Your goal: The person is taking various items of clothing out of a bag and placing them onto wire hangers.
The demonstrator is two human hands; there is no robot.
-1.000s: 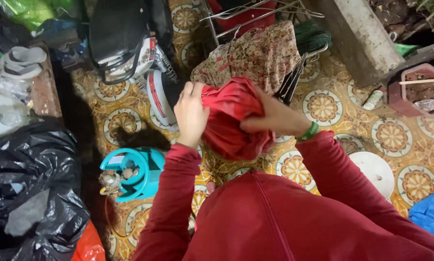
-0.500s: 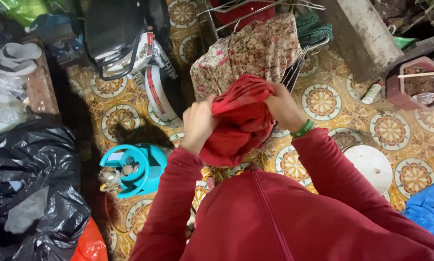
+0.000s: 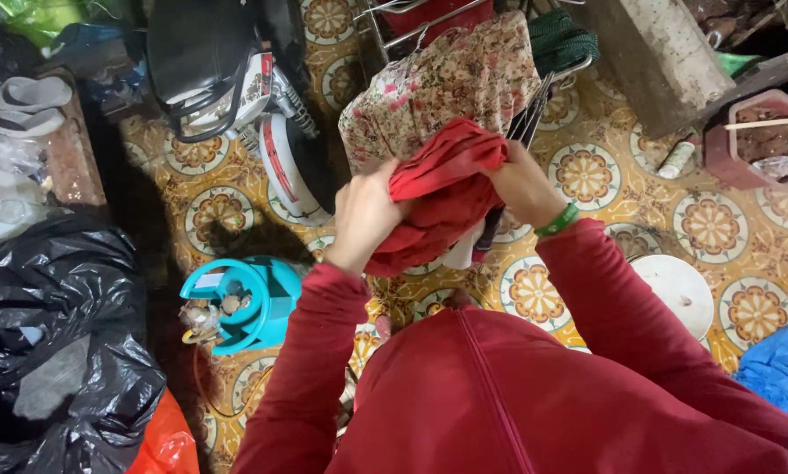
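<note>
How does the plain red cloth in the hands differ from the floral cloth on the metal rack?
The plain red cloth is one solid colour; the floral cloth is beige with small flowers. The red cloth is bunched between the left hand and right hand; the floral cloth hangs draped over the metal rack, untouched. Both are soft fabric.

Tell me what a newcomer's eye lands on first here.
First, the bunched red cloth at the centre, gripped from both sides by the left hand and the right hand, just in front of a floral garment draped on a wire rack. Next, the turquoise gas cylinder on the patterned floor tiles at lower left, beside black rubbish bags.
</note>
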